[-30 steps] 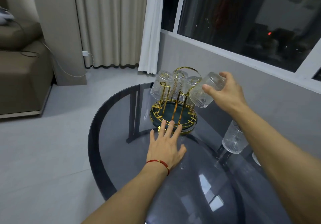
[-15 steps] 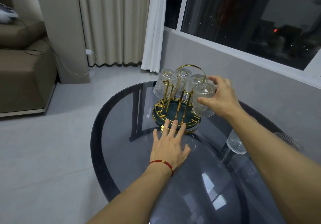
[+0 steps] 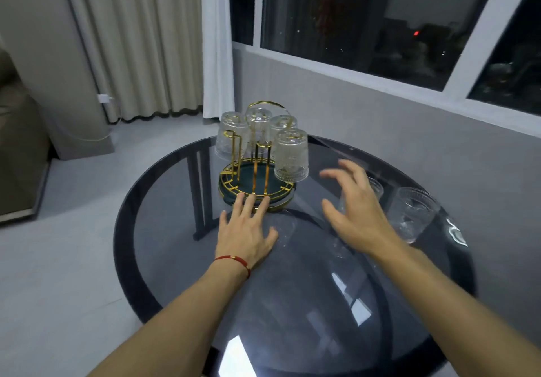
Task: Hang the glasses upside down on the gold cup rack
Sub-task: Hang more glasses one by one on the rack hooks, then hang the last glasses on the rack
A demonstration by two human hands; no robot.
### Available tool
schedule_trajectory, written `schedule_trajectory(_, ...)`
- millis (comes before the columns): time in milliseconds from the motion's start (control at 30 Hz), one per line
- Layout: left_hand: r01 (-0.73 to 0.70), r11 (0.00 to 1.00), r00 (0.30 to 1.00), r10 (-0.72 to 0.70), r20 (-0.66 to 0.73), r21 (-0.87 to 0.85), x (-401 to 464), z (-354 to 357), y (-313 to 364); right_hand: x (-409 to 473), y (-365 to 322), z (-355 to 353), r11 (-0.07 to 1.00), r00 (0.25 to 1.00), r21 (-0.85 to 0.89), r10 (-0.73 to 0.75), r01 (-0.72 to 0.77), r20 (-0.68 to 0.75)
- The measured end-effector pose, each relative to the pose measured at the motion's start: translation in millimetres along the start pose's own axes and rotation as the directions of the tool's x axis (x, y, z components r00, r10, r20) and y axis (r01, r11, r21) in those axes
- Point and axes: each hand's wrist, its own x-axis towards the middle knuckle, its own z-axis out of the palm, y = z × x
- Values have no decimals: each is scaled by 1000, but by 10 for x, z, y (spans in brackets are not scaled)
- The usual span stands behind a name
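Note:
The gold cup rack with a dark green base stands at the far side of the round glass table. Several ribbed clear glasses hang upside down on it; the nearest hung glass is at its right. My left hand lies flat on the table, fingertips touching the rack's base. My right hand hovers open to the right of the rack, holding nothing. An upright glass stands to its right, and another glass is partly hidden behind my fingers.
The table edge curves close on the left and front. A grey wall and window sill run behind the table on the right. Curtains hang at the back left. Something shiny lies at the table's right rim.
My right hand set the glass upside down on the rack's right prong, let go, and drew back toward the right. My left hand stayed against the rack's base.

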Motion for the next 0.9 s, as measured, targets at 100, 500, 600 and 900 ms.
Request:
schedule_trajectory(100, 10, 999, 1000, -10, 18, 30, -15, -37, 41, -550, 254, -101, 994, 994, 75, 89, -83, -71)
schedule_trajectory(500, -38, 852, 998, 56, 19, -523, 52, 54, 1384, -1018, 781, -237, 936, 939, 76, 344, -344, 7)
schedule_trajectory(600, 119, 704, 992, -53, 115, -700, 96, 119, 1632, -1026, 854, -219, 919, 920, 56, 388, -391, 55)
schedule_trajectory(900, 77, 814, 994, -16, 110, -576, 603, 67, 1955, -972, 895, -213, 890, 890, 46, 449, -453, 79)
